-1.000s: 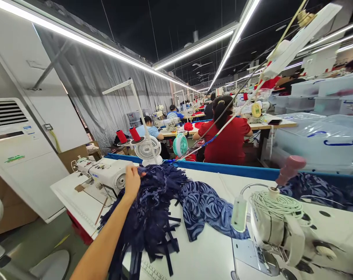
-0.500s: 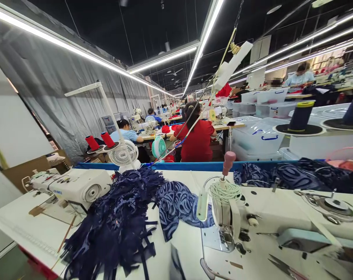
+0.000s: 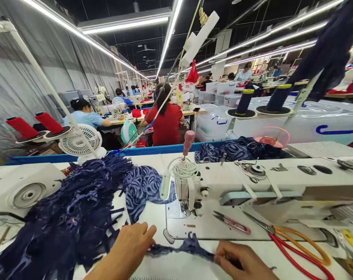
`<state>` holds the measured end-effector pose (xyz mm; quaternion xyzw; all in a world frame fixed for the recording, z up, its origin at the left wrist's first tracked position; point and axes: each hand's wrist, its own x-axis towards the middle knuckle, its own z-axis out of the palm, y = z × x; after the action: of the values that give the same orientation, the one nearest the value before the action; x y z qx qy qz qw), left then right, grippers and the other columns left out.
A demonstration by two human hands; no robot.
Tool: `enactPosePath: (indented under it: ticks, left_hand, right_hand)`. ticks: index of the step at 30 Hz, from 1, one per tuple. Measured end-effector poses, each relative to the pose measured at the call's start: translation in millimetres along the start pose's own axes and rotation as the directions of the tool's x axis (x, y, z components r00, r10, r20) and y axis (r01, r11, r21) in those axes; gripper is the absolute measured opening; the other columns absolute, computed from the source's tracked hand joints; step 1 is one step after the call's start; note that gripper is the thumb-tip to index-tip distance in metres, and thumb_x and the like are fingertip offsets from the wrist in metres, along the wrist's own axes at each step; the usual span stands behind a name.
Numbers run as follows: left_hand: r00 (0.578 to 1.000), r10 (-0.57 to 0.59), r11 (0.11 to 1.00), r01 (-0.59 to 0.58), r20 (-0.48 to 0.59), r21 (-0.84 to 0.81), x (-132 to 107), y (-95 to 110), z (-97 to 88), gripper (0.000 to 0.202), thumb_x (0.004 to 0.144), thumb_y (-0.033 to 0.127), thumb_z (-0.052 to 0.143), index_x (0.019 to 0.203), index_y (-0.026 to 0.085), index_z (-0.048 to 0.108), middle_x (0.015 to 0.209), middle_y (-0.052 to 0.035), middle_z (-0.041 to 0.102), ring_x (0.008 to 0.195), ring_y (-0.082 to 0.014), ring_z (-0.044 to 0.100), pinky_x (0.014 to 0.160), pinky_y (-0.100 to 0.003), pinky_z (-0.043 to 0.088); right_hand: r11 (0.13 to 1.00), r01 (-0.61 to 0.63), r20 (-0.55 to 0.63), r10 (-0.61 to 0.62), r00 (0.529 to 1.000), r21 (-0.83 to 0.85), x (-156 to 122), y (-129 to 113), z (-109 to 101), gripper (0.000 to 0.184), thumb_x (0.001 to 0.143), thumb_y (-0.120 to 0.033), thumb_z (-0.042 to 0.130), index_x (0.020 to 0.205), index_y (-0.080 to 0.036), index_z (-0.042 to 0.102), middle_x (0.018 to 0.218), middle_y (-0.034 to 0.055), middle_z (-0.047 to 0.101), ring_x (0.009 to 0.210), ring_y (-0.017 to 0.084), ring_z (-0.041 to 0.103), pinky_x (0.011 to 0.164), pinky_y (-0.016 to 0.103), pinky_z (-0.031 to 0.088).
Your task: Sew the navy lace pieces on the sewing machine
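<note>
A narrow strip of dark blue fabric (image 3: 191,247) is stretched between my two hands, just in front of the sewing machine (image 3: 211,175). My left hand (image 3: 134,243) pinches its left end, and my right hand (image 3: 242,258) has its fingers closed on the right end. Behind my left hand, a patterned blue fabric piece (image 3: 144,186) lies on the white table (image 3: 153,225), running up to the machine's needle area. To the left spreads a large heap of dark blue fabric strips (image 3: 74,206).
Thread snips (image 3: 233,223) and large scissors (image 3: 284,237) with red and orange handles lie right of the needle. A second machine head (image 3: 25,186) stands at left. Patterned fabric (image 3: 223,149) lies behind the machine. A person in red (image 3: 166,122) sits ahead.
The view has swung to the right. Both my hands have come into sight, holding the dark blue fabric strip. The large scissors now show too.
</note>
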<state>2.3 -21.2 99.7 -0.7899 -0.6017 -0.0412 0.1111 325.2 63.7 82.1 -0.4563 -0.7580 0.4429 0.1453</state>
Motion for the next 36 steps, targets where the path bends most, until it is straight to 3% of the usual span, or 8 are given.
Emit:
enactPosePath:
  ticks: [3, 8, 15, 18, 20, 22, 26, 36]
  left_hand:
    - [0.9, 0.216, 0.976, -0.185, -0.378, 0.117, -5, 23, 39.5, 0.033, 0.093, 0.006, 0.036, 0.105, 0.017, 0.064, 0.091, -0.0107, 0.074, 0.08, -0.0241, 0.07, 0.071, -0.036, 0.058]
    - [0.83, 0.295, 0.937, -0.349, -0.474, -0.029, 3, 72, 74.9, 0.034, 0.1, 0.025, 0.045, 0.126, 0.007, 0.06, 0.115, -0.0135, 0.073, 0.11, -0.0222, 0.068, 0.098, -0.03, 0.055]
    - [0.849, 0.184, 0.973, -0.228, -0.495, -0.028, 1, 100, 105.1, 0.033, 0.099, 0.022, 0.049, 0.129, 0.016, 0.062, 0.132, -0.0054, 0.067, 0.127, -0.023, 0.058, 0.125, -0.049, 0.019]
    - [0.798, 0.006, 0.989, -0.093, -0.603, -0.114, 6, 115, 109.6, 0.027, 0.1, 0.023, 0.048, 0.116, 0.02, 0.069, 0.12, -0.0026, 0.073, 0.126, -0.0238, 0.059, 0.126, -0.052, 0.017]
    - [0.699, -0.045, 0.985, -0.087, -0.714, -0.147, 12, 121, 108.0, 0.031, 0.102, 0.03, 0.044, 0.106, 0.019, 0.072, 0.11, -0.0041, 0.076, 0.126, -0.0231, 0.058, 0.124, -0.05, 0.024]
    - [0.652, -0.024, 0.986, -0.11, -0.757, -0.126, 16, 121, 103.5, 0.038, 0.104, 0.033, 0.039, 0.1, 0.017, 0.074, 0.107, -0.0051, 0.076, 0.127, -0.023, 0.057, 0.124, -0.05, 0.025]
    - [0.739, 0.082, 0.989, -0.142, -0.668, -0.036, 14, 112, 98.2, 0.034, 0.103, 0.03, 0.042, 0.104, 0.018, 0.074, 0.118, -0.0037, 0.072, 0.13, -0.0235, 0.053, 0.125, -0.053, 0.017]
    - [0.82, 0.114, 0.988, -0.15, -0.561, -0.019, 7, 105, 97.6, 0.064, 0.094, 0.07, 0.036, 0.11, 0.02, 0.072, 0.132, -0.007, 0.064, 0.133, -0.0352, 0.047, 0.122, -0.064, 0.009]
  right_hand:
    - [0.997, 0.008, 0.042, -0.004, 0.999, -0.082, 11, 14, 20, 0.025, 0.087, -0.039, 0.055, 0.069, -0.023, 0.058, 0.064, -0.0025, 0.058, 0.063, 0.016, 0.051, 0.058, 0.025, 0.033]
    - [1.0, 0.003, 0.07, -0.001, 0.998, -0.02, 7, 13, 26, 0.021, 0.086, -0.033, 0.056, 0.067, -0.023, 0.056, 0.059, -0.0043, 0.055, 0.055, 0.014, 0.047, 0.052, 0.024, 0.032]
    - [0.949, 0.026, -0.112, -0.064, 0.992, -0.315, 1, 30, -61, 0.006, 0.079, -0.034, 0.07, 0.081, -0.03, 0.073, 0.069, -0.0013, 0.069, 0.061, 0.02, 0.062, 0.056, 0.027, 0.04]
    - [0.665, 0.058, -0.32, -0.433, 0.842, -0.745, 4, 26, -65, 0.018, 0.084, -0.027, 0.061, 0.097, -0.028, 0.072, 0.088, 0.0081, 0.073, 0.078, 0.029, 0.067, 0.068, 0.036, 0.045]
    - [0.497, 0.197, -0.244, -0.687, 0.685, -0.845, 6, 17, -38, 0.031, 0.087, -0.014, 0.048, 0.106, -0.027, 0.069, 0.099, 0.0096, 0.071, 0.088, 0.028, 0.064, 0.079, 0.039, 0.046]
    - [0.521, 0.448, -0.115, -0.734, 0.669, -0.726, 10, 6, 0, 0.036, 0.089, -0.007, 0.042, 0.11, -0.025, 0.065, 0.096, 0.006, 0.068, 0.086, 0.02, 0.062, 0.081, 0.032, 0.047]
    - [0.608, 0.53, -0.089, -0.702, 0.706, -0.592, 26, -1, 47, 0.036, 0.093, -0.009, 0.041, 0.12, -0.022, 0.061, 0.09, 0.0037, 0.065, 0.08, 0.018, 0.059, 0.073, 0.029, 0.047]
    - [0.593, 0.551, -0.11, -0.732, 0.672, -0.587, 29, -6, 37, 0.033, 0.094, -0.01, 0.044, 0.118, -0.021, 0.063, 0.094, 0.0052, 0.064, 0.082, 0.019, 0.057, 0.075, 0.031, 0.045]
